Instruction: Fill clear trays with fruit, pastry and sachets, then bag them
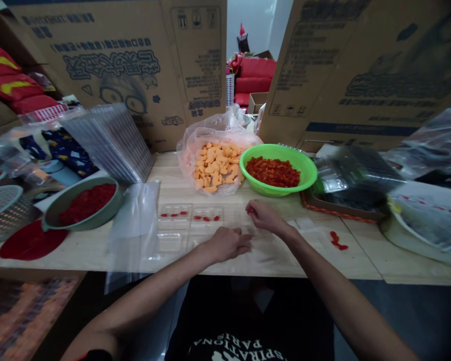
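Note:
My right hand is closed in a pinch, with a bit of a small red piece showing at its fingertips. It is just in front of a bright green basin heaped with small red pieces. My left hand lies low over the clear plastic, palm down, fingers stretched toward the right. To its left, a clear compartment tray rests flat on the table. Red pieces lie in rows in its upper compartments. The plastic beneath both hands is hard to make out.
Behind the tray sits a clear bag of orange pieces. At left are a grey-green bowl of red pieces, plastic sleeves and stacked clear trays. Loose red pieces lie at right, near a white tub. Tall cardboard stands behind.

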Demonstrator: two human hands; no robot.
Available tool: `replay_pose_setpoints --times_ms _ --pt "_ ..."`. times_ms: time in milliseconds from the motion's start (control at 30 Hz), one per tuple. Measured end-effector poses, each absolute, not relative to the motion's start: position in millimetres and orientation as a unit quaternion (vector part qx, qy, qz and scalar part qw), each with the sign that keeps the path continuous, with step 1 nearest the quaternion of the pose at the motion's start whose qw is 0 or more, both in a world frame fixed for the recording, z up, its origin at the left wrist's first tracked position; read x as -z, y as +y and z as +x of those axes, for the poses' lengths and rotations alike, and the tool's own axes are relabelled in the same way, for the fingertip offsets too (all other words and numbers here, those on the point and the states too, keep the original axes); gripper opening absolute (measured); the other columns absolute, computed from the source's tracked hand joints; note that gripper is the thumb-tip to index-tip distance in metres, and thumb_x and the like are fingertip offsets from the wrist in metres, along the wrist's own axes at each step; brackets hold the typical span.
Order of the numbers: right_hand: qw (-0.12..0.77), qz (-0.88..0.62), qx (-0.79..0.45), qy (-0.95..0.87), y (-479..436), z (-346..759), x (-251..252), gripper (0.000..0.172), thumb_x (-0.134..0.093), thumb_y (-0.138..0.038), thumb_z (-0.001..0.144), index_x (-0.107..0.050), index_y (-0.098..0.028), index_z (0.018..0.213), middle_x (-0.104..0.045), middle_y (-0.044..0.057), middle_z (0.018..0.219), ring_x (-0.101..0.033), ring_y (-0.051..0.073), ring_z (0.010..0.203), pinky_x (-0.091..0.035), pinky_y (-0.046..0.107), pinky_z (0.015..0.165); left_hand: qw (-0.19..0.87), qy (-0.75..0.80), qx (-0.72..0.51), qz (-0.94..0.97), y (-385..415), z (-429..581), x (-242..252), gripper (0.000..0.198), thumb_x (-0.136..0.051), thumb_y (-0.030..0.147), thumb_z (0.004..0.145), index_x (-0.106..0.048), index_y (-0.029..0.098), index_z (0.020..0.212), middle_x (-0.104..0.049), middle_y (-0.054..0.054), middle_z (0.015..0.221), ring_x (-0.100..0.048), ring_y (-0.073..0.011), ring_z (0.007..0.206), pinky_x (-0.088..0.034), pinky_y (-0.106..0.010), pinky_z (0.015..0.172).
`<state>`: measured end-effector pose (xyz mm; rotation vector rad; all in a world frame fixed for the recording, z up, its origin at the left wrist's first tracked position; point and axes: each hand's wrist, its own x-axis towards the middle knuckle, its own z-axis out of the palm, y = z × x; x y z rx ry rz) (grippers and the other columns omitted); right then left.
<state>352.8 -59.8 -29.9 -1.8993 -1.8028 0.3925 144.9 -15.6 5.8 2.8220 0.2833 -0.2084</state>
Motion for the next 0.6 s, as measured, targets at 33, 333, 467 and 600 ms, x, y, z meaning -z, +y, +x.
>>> replay_pose_setpoints --times_ms 33,333,467,600 --pt "0.24 -0.69 -0.141 -0.668 -58 347 30 0.024 -0.048 -0.002 0.077 -0.058 -0.015 0.094 -0.064 0.005 0.085 -0.054 0.015 0.074 -0.036 0.024 0.066 0.143 0.097 0.075 0.982 -13 141 -7 0.031 -0.053 0.042 0.097 -0.067 0.026 0.119 -0.068 -0.006 0.099 -0.068 -0.0214 0.082 -0.045 -0.027 0.067" --pt "0.187 -0.661 -0.13 -0.715 -38 313 39 0.028 -0.054 -0.001 0.075 -0.066 -0.014 0.096 -0.065 0.009 0.095 -0.059 0.019 0.086 -0.042 0.027 0.078 0.139 0.106 0.052 0.983 26 122 6 0.023 -0.055 0.024 0.093 -0.071 0.027 0.11 -0.066 -0.006 0.098 -0.065 -0.0198 0.081 -0.042 -0.026 0.064" --pt "0.202 -0.678 -0.107 -0.699 -46 323 38 0.043 -0.049 0.005 0.072 -0.067 -0.012 0.108 -0.062 0.012 0.104 -0.059 0.021 0.097 -0.044 0.029 0.086 0.251 0.157 -0.021 0.955 37 125 9 0.032 -0.062 0.018 0.084 -0.069 0.026 0.114 -0.066 -0.004 0.09 -0.063 -0.0187 0.079 -0.045 -0.026 0.069" --pt "0.312 -0.685 -0.116 -0.648 -58 330 26 0.042 -0.043 0.004 0.078 -0.067 -0.014 0.109 -0.062 0.009 0.097 -0.06 0.018 0.088 -0.046 0.029 0.083 0.62 0.337 -0.19 0.683 48 144 3 0.029 -0.059 0.011 0.08 -0.066 0.015 0.107 -0.06 0.0 0.073 -0.058 -0.0124 0.066 -0.046 -0.021 0.063"
